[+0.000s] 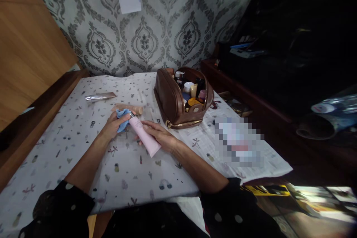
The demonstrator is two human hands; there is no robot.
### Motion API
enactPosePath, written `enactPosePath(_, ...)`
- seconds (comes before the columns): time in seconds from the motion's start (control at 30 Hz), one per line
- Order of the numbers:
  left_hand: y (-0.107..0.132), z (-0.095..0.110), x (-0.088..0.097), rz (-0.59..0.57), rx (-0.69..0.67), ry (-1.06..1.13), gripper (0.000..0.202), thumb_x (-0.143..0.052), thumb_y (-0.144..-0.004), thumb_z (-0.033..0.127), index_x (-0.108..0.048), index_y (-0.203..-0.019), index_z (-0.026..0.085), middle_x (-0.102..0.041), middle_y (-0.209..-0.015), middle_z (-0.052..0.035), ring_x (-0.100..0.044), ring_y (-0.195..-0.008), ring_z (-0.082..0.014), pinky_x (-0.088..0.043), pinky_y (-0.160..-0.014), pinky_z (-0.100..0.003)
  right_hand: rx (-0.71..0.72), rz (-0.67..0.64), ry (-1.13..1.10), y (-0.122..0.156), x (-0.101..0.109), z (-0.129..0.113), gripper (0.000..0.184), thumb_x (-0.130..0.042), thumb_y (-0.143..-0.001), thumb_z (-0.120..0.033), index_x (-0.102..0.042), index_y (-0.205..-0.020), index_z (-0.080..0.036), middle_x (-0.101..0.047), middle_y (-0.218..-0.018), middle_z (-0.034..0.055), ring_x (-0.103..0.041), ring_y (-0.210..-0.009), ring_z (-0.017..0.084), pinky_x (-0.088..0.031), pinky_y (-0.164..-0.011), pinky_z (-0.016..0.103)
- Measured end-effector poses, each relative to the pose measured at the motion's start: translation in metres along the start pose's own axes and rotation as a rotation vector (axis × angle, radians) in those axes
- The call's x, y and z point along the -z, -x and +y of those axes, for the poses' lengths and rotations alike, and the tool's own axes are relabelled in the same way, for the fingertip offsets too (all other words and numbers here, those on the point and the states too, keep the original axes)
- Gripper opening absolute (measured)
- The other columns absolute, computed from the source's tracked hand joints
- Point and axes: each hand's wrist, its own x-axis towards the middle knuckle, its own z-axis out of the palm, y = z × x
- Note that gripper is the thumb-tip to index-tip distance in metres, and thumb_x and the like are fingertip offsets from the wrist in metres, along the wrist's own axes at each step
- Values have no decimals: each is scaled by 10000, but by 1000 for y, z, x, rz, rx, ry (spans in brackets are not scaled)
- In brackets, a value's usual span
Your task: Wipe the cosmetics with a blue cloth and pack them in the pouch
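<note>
Pink tube [145, 136] held by right hand [159, 136]; left hand [113, 126] grips blue cloth [122, 118] at cap. Tabletop [69, 145] under patterned sheet [134, 178], damask wallpaper [167, 26] behind; tube print unreadable.

1 pink tube [145, 137] and 1 blue cloth [122, 119], just left of frame center.
The tube lies slanted, cap end toward upper left, flat crimped end toward lower right; the crumpled cloth touches its cap end.

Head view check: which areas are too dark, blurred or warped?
Head view: left hand with blue cloth and right hand on pink tube are evenly lit, fairly sharp; right side sinks into shadow; a pixelated patch hides part of the newspaper; edges bow.
</note>
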Motion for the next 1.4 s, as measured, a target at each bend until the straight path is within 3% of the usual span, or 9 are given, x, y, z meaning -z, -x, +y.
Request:
enactPosePath(0.2, 0, 1, -4, 15, 11, -27, 485, -874, -594, 553, -782, -850, 152, -699, -702, -34, -585, -628, -146, -437, -554, -235, 105, 231, 402, -7, 0, 8, 763, -933, -575, -445, -529, -1187, -235, -594, -893, -23, -576, -745, 137, -492, -624, 252)
enactPosePath(0.43, 2, 2, -3, -6, -7, -61, 488, -861, -633, 569, -784, -878, 154, -684, -680, -29, -560, -598, -141, -417, -536, -243, 68, 84, 235, -2, -1, 2, 540, -840, -671, -536, -546, -986, -211, -647, -801, -23, -632, -622, 129, -493, -584, 248)
enactPosePath(0.7, 3, 6, -1, -57, -7, -74, 491, -852, -634, 580, -767, -877, 162, -694, -741, -36, -579, -637, -150, -452, -570, -245, -33, -30, 4, 0, -1, 1, 609, -915, -598, -487, -545, -983, -195, -731, -819, 25, -671, -653, 136, -503, -632, 240)
enactPosePath(0.83, 3, 1, -4, -5, -18, -99, 510, -823, -675, 611, -760, -905, 160, -633, -654, -2, -494, -530, -103, -382, -483, -215, -29, -16, -39, 0, -3, 0, 614, -933, -584, -477, -563, -982, -191, -733, -849, 32, -684, -714, 143, -511, -669, 237)
enactPosePath(0.93, 4, -2, -13, 102, -62, -151, 565, -693, -800, 670, -747, -1083, 183, -610, -645, 12, -490, -515, -106, -355, -446, -208, -8, 33, -63, -2, -4, 2, 592, -926, -602, -484, -615, -1005, -182, -708, -877, 25, -656, -759, 135, -497, -646, 217)
enactPosePath(1.03, 8, -5, -26, 166, -188, -235, 602, -575, -880, 697, -707, -1211, 211, -726, -981, -62, -671, -970, -197, -541, -782, -249, 33, 96, -95, -5, -4, 6, 548, -920, -605, -503, -661, -960, -176, -636, -804, -13, -586, -713, 113, -520, -664, 231)
enactPosePath(1.13, 14, -13, -39, 162, -305, -360, 618, -450, -957, 679, -643, -1329, 224, -623, -1375, -101, -469, -1407, -245, -352, -1197, -367, 117, 145, -140, -8, -4, 9, 520, -923, -593, -517, -682, -902, -173, -599, -778, -25, -563, -712, 114, -549, -728, 270)
enactPosePath(1.2, 17, -21, -47, 144, -357, -429, 637, -393, -991, 650, -535, -1457, 240, -488, -1527, -110, -362, -1493, -245, -246, -1264, -410, 157, 161, -161, -9, -5, 8, 520, -926, -586, -521, -687, -888, -171, -644, -812, -2, -591, -749, 135, -549, -755, 287)
enactPosePath(1.4, 27, -37, -64, 90, -516, -656, 567, -351, -1055, 479, -298, -1603, 340, -245, -1650, -92, -220, -1559, -276, -239, -1269, -475, 219, 271, -223, -14, 5, 5, 555, -924, -566, -498, -673, -969, -210, -730, -856, 18, -665, -821, 191, -530, -756, 304)
